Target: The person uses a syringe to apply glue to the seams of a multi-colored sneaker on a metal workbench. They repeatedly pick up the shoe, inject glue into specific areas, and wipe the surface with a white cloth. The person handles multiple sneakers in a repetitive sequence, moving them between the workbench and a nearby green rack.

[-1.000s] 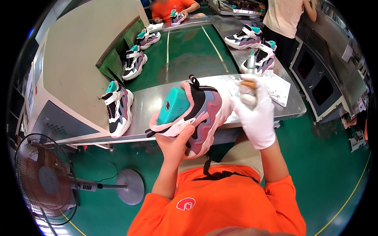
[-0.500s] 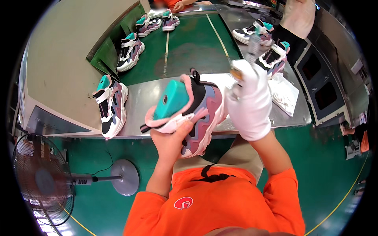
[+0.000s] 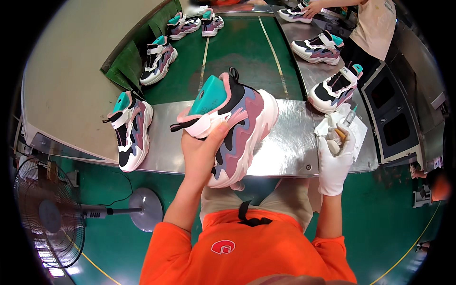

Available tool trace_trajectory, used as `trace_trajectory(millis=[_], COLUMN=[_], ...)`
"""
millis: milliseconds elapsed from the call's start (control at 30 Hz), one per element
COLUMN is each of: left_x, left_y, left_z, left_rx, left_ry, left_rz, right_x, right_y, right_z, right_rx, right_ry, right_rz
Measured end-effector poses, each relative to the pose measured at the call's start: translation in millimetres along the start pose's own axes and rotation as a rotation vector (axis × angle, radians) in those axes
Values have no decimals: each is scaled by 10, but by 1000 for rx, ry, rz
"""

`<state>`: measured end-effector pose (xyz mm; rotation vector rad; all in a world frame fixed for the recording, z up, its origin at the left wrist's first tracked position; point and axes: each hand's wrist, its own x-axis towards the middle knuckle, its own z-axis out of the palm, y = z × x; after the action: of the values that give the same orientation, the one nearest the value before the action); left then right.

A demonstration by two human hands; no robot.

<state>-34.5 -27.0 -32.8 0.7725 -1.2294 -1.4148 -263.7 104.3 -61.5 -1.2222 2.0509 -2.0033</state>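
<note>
My bare left hand (image 3: 202, 154) grips a sneaker (image 3: 237, 137) by its strap side, tilted above the metal table edge. The shoe is pink, mauve, black and white, with a teal last (image 3: 209, 97) inside its collar. At the right, my white-gloved right hand (image 3: 336, 161) is closed, palm up, over a white cloth (image 3: 358, 130). A clear syringe (image 3: 350, 117) with a teal tip points away from its fingers. A brown stick-like piece (image 3: 340, 134) and a pale rounded piece (image 3: 333, 146) also show in the grip; their kind is unclear.
A matching sneaker (image 3: 131, 130) stands at the left; several more line the green belt (image 3: 237, 52) and right metal ledge. A co-worker's hand (image 3: 312, 8) touches a far shoe. A fan (image 3: 50, 213) stands at lower left, a dark-windowed grey cabinet (image 3: 396, 118) at right.
My right hand has moved from beside the sneaker, right and nearer me, to the cloth, with the syringe still in it. The held sneaker has barely moved. The co-worker at the right has shifted back.
</note>
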Motion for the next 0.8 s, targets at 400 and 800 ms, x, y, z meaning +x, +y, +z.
trace_trajectory(millis=[400,800], left_x=[132,-8], left_y=[-133,35], left_z=[86,165], left_rx=[88,346], left_ry=[-122,-173], left_rz=[86,45], right_x=[249,561], right_y=[-220,-345], right_z=[0,414], right_rx=[-154,-396], right_ry=[-151,-98], right_rz=[-206,-305])
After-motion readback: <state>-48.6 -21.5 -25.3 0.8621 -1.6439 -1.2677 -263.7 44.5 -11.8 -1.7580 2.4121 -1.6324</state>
